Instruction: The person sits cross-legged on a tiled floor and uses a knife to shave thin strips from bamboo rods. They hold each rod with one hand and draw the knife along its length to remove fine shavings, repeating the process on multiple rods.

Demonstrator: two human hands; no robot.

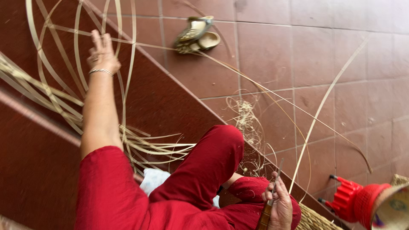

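Bamboo strips [64, 91] spread in long pale loops over the dark red step at upper left, a few trailing out across the tiled floor [341, 55] toward the sandals [197, 35]. Thin, light, springy by the look of them; likely to whip back if let go, sharp along the edges, best taken flat between fingers near an end or at a crossing. Left hand [102, 53] stretched out with fingers spread among the loops, touching or just short of one, clasping nothing. Right hand [280, 204] closed around a knife [269, 204] with a wooden handle, blade up. Red stool [355, 200] and woven basket [315, 219] cut off at the frame edge. Fine shavings [247, 123] tangled, hard to separate. Handle's lower end out of view.
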